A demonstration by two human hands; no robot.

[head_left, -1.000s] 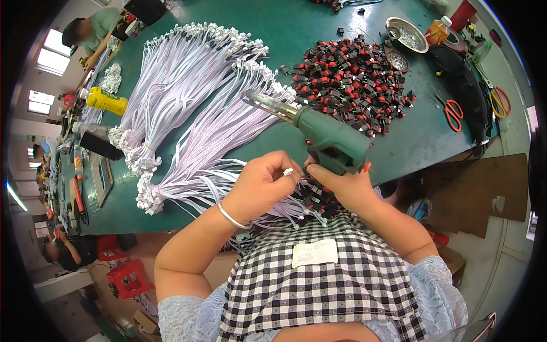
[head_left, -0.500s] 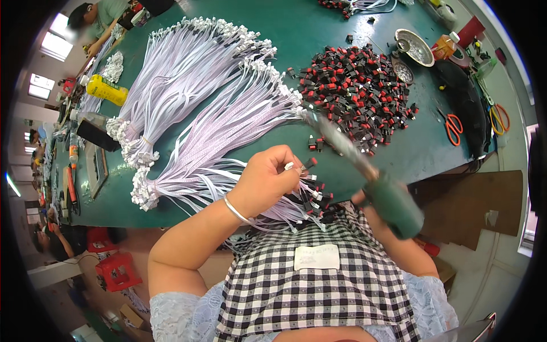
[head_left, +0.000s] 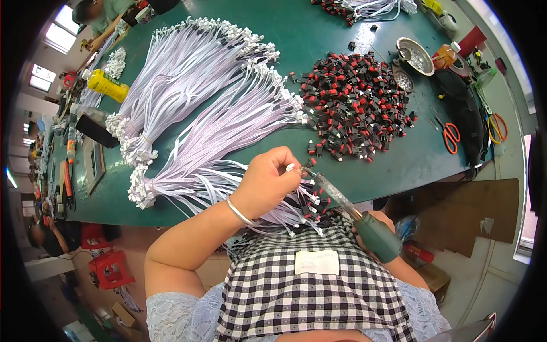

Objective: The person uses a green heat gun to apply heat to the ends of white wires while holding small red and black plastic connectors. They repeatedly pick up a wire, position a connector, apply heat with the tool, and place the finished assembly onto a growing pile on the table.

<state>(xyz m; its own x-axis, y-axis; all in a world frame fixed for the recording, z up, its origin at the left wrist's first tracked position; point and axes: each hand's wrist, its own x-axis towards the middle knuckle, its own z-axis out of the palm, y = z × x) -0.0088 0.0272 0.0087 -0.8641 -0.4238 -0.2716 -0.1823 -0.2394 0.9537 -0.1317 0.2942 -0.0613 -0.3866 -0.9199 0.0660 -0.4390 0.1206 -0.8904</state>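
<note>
My left hand (head_left: pixel 266 181), with a silver bangle at its wrist, pinches a small white connector (head_left: pixel 290 167) beside a small black-and-red switch (head_left: pixel 309 163). Partly covered by its handle, my right hand (head_left: pixel 380 219) grips a soldering iron (head_left: pixel 378 238). The iron's metal barrel points up and left, its tip at the switch by my left fingertips; whether they touch is too small to tell. Below my left hand, several wires ending in black-and-red switches (head_left: pixel 309 206) hang over the table's near edge. A bundle of white and pinkish flat cables (head_left: pixel 213 134) fans out beyond that hand.
A large pile of black-and-red switches (head_left: pixel 359 108) covers the table beyond the iron. Another cable bundle (head_left: pixel 176 80) lies far left, near a yellow bottle (head_left: pixel 107 85). To the right are a metal dish (head_left: pixel 420 60) and orange-handled scissors (head_left: pixel 450 139). Another person sits at the far left.
My right hand has brought the soldering iron down and left, from over the table beside the switch pile to the switch at my left fingertips. My left hand has barely moved.
</note>
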